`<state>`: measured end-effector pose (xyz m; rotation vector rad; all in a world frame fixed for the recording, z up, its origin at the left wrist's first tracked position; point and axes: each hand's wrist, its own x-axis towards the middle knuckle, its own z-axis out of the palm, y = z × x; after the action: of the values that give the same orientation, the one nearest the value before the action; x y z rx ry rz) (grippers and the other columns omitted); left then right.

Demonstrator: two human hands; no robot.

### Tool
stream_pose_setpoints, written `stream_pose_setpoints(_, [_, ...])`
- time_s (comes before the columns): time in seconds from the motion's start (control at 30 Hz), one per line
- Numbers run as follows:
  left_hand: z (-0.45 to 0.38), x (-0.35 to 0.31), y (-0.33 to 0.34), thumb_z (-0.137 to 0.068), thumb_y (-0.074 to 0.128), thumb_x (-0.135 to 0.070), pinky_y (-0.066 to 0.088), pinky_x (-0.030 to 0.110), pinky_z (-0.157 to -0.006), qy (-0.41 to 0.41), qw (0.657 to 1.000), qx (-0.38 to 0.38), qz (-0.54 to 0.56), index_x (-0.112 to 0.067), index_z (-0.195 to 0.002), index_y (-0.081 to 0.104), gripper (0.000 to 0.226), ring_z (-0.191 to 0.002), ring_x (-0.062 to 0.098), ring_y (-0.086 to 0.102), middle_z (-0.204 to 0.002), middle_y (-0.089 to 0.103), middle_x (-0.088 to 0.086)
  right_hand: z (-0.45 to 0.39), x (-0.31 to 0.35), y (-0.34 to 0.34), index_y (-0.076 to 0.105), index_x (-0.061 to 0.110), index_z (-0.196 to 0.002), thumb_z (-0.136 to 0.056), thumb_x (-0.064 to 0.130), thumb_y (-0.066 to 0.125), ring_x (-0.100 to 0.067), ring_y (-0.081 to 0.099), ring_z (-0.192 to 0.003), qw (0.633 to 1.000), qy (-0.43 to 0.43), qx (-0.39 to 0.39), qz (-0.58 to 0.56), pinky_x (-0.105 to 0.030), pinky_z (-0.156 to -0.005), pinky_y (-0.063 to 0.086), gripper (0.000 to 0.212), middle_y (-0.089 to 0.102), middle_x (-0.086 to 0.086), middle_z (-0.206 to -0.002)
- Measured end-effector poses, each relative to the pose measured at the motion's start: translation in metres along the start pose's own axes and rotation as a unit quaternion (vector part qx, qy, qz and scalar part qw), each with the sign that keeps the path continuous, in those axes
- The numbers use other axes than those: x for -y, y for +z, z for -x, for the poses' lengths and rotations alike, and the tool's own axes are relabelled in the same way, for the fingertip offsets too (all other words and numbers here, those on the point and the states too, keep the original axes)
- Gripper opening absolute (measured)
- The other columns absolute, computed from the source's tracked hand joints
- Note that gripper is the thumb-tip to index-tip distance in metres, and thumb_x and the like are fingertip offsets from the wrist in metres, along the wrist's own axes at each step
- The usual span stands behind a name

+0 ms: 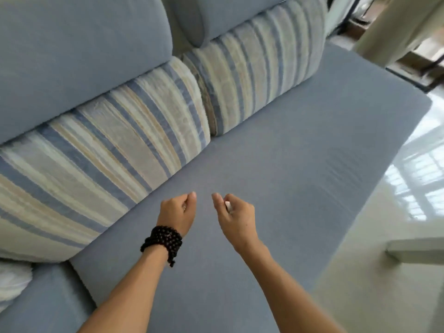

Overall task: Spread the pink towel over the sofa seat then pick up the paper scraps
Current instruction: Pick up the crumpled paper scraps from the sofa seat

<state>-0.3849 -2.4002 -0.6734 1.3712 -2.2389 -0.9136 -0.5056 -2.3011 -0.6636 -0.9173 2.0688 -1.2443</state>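
The blue-grey sofa seat stretches from lower left to upper right. Both my hands hover over its near middle, a hand's width apart. My left hand, with a dark bead bracelet on the wrist, is loosely curled, and I cannot see anything in it. My right hand is curled around a small white paper scrap that peeks out between the fingers. No pink towel is in view. No loose scraps show on the seat.
Two striped cushions lean against the blue back cushions. A white cloth lies at the far left. Glossy pale floor lies to the right, with a pale table corner and a curtain.
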Motion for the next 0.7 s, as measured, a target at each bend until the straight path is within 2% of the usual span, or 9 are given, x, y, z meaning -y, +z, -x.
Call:
stream_pose_setpoints(0.13, [-0.007, -0.099, 0.007, -0.096, 0.049, -0.029, 0.015, 0.022, -0.04, 0.078, 0.996, 0.035, 0.023, -0.016, -0.047, 0.025, 0.056, -0.039, 0.012, 0.02, -0.042, 0.022, -0.003, 0.016, 0.025, -0.084, 0.02, 0.019, -0.052, -0.092, 0.044, 0.053, -0.008, 0.016, -0.04, 0.995, 0.003, -0.09, -0.036, -0.019, -0.039, 0.016, 0.058, 0.02, 0.007, -0.04])
stream_pose_setpoints(0.23, [0.02, -0.168, 0.026, -0.093, 0.049, -0.029, 0.015, 0.023, -0.039, 0.127, 0.988, 0.069, 0.064, -0.016, -0.047, 0.023, 0.054, -0.038, 0.012, 0.017, -0.043, 0.02, -0.001, 0.044, 0.025, -0.144, 0.018, 0.015, -0.05, -0.096, 0.045, 0.045, -0.01, 0.014, -0.04, 0.984, 0.035, -0.173, -0.03, -0.03, -0.042, 0.014, 0.061, 0.015, 0.005, -0.041])
stream_pose_setpoints(0.37, [0.087, -0.26, 0.057, -0.086, 0.045, -0.033, 0.016, 0.02, -0.036, 0.148, 0.971, 0.128, 0.139, -0.021, -0.047, 0.019, 0.048, -0.037, 0.013, 0.019, -0.043, 0.016, -0.006, 0.102, 0.023, -0.222, 0.016, 0.017, -0.044, -0.101, 0.037, 0.035, -0.011, 0.014, -0.036, 0.95, 0.092, -0.289, -0.072, -0.036, -0.042, 0.015, 0.064, 0.017, 0.009, -0.036])
stream_pose_setpoints(0.47, [0.151, -0.328, 0.083, -0.085, 0.045, -0.031, 0.014, 0.019, -0.036, 0.175, 0.955, 0.167, 0.172, -0.021, -0.045, 0.021, 0.047, -0.036, 0.012, 0.019, -0.042, 0.018, -0.007, 0.164, 0.018, -0.283, 0.018, 0.018, -0.041, -0.1, 0.038, 0.032, -0.01, 0.018, -0.033, 0.916, 0.121, -0.375, -0.068, -0.034, -0.041, 0.016, 0.064, 0.021, 0.006, -0.032])
stream_pose_setpoints(0.6, [0.252, -0.395, 0.115, -0.087, 0.043, -0.032, 0.019, 0.024, -0.043, 0.218, 0.935, 0.214, 0.178, -0.01, -0.048, 0.029, 0.048, -0.042, 0.009, 0.022, -0.046, 0.026, 0.002, 0.272, -0.003, -0.347, 0.023, 0.02, -0.046, -0.099, 0.039, 0.034, -0.009, 0.021, -0.039, 0.856, 0.163, -0.483, -0.088, -0.032, -0.044, 0.018, 0.057, 0.024, 0.007, -0.04])
stream_pose_setpoints(0.7, [0.33, -0.419, 0.137, -0.082, 0.039, -0.028, 0.024, 0.032, -0.048, 0.24, 0.906, 0.287, 0.199, -0.003, -0.052, 0.034, 0.04, -0.047, 0.016, 0.03, -0.05, 0.034, 0.007, 0.359, -0.024, -0.377, 0.026, 0.023, -0.051, -0.093, 0.032, 0.04, -0.008, 0.024, -0.045, 0.826, 0.195, -0.522, -0.087, -0.033, -0.048, 0.021, 0.045, 0.028, 0.006, -0.048])
